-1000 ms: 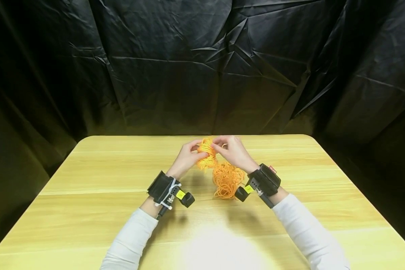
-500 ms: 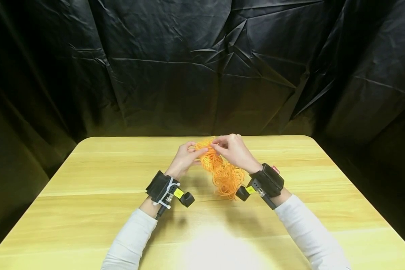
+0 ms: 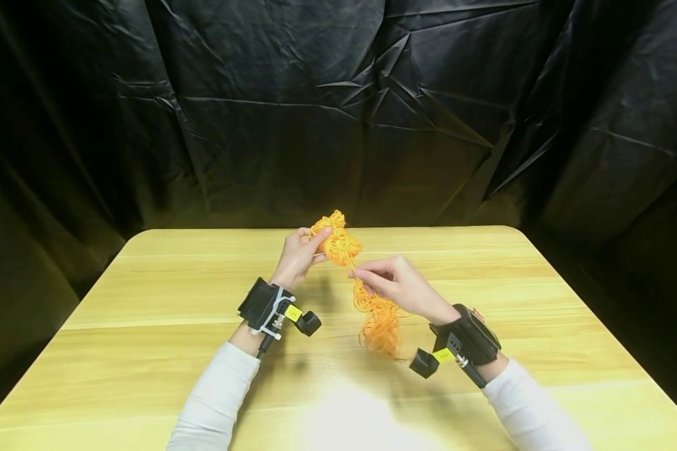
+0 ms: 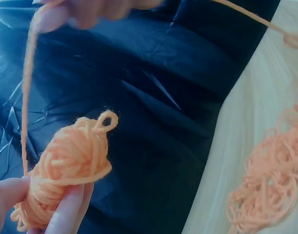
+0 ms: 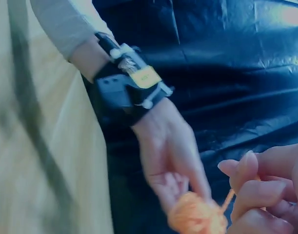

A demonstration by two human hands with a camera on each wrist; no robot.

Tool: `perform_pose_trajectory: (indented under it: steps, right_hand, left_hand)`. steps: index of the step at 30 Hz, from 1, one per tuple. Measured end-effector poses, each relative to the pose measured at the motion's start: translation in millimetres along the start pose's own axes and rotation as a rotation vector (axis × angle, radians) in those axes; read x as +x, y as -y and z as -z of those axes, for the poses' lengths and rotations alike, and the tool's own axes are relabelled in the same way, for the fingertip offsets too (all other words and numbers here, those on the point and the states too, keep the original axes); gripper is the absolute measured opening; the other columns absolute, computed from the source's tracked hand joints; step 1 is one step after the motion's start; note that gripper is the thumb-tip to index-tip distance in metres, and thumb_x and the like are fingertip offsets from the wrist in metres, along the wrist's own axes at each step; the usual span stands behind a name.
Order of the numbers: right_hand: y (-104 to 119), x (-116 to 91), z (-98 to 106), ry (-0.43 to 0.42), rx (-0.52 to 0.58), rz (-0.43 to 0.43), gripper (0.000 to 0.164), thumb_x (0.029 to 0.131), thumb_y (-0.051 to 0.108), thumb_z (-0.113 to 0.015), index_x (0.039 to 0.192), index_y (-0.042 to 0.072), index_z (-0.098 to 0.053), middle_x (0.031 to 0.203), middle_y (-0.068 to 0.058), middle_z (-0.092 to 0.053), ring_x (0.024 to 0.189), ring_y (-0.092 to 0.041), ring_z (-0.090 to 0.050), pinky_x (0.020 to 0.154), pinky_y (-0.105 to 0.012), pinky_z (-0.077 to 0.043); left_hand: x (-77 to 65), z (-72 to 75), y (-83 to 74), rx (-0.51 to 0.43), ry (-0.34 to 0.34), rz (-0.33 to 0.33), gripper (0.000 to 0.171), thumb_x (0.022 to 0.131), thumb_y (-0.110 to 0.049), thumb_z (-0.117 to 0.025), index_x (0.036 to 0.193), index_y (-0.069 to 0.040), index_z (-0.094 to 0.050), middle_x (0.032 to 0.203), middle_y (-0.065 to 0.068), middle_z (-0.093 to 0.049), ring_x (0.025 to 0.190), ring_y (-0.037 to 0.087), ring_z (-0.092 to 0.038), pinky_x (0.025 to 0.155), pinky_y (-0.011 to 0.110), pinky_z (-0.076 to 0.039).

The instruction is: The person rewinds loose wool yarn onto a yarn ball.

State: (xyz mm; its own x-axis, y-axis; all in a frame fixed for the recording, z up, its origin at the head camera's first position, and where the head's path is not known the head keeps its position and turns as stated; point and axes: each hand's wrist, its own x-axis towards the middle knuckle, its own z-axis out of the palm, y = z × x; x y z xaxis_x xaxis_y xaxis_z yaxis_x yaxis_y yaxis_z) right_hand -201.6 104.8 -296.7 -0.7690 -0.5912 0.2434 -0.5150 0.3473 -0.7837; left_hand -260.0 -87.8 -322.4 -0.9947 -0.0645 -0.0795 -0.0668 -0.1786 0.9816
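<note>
My left hand (image 3: 296,255) grips a small wound ball of orange yarn (image 3: 341,246) between thumb and fingers, above the far part of the table. In the left wrist view, wraps circle the ball's middle and a small loop sticks up at one end. To the right and nearer, my right hand (image 3: 400,285) pinches a yarn strand (image 4: 27,97) between thumb and forefinger. That strand runs straight from the ball to the right fingertips. Below the right hand, a loose tangle of the same yarn (image 3: 380,329) lies on the table, its lower part blurred.
The wooden table (image 3: 146,351) carries a bright glare near its front edge. Behind it hangs a black plastic sheet (image 3: 276,150). Each wrist wears a black strap with a small camera (image 3: 425,363) jutting inward over the table.
My right hand has moved away from the ball, nearer and to the right, drawing the strand out. The left hand has shifted slightly left with the ball, which has turned. The tangle has stretched nearer.
</note>
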Motion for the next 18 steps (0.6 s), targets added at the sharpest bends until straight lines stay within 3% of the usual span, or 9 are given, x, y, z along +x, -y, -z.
perform_pose_trajectory:
  steps: [3, 9, 14, 18]
  right_hand:
    - [-9.8, -5.4, -4.3, 0.047, 0.082, -0.017, 0.019, 0.089, 0.016, -0.054, 0.094, 0.003, -0.066, 0.06, -0.003, -0.048, 0.046, -0.009, -0.035, 0.04, -0.019, -0.027]
    - [-39.7, -6.4, -13.9, 0.141, 0.293, -0.079, 0.025, 0.091, 0.015, -0.05, 0.104, -0.003, -0.063, 0.071, -0.016, -0.053, 0.057, -0.012, -0.044, 0.052, -0.02, -0.039]
    - [-66.3, 1.0, -21.3, 0.168, 0.465, -0.182, 0.027, 0.091, 0.016, -0.05, 0.099, -0.007, -0.061, 0.065, -0.003, -0.05, 0.056, -0.008, -0.042, 0.053, -0.02, -0.037]
    - [-80.5, 11.1, -23.8, 0.191, 0.665, -0.297, 0.021, 0.092, 0.018, -0.048, 0.081, 0.003, -0.058, 0.059, 0.005, -0.041, 0.048, -0.003, -0.034, 0.046, -0.015, -0.028]
  left_hand:
    - [-0.2, 0.9, -3.0, -0.045, 0.019, -0.001, 0.021, 0.086, -0.017, -0.059, 0.092, -0.004, -0.044, 0.08, 0.005, -0.057, 0.065, 0.008, -0.061, 0.064, 0.024, -0.053]
    - [-2.3, 1.2, -7.8, -0.144, 0.103, 0.024, 0.019, 0.087, -0.017, -0.056, 0.091, -0.003, -0.044, 0.081, 0.005, -0.058, 0.068, 0.01, -0.062, 0.066, 0.025, -0.053]
    - [-5.2, 0.1, -10.2, -0.167, 0.2, 0.062, 0.019, 0.09, -0.016, -0.053, 0.097, 0.0, -0.046, 0.083, 0.006, -0.058, 0.069, 0.012, -0.062, 0.069, 0.028, -0.053]
    - [-7.2, 0.3, -8.8, -0.131, 0.261, 0.088, 0.032, 0.09, -0.017, -0.052, 0.11, 0.007, -0.048, 0.084, 0.004, -0.06, 0.072, 0.012, -0.062, 0.071, 0.028, -0.052]
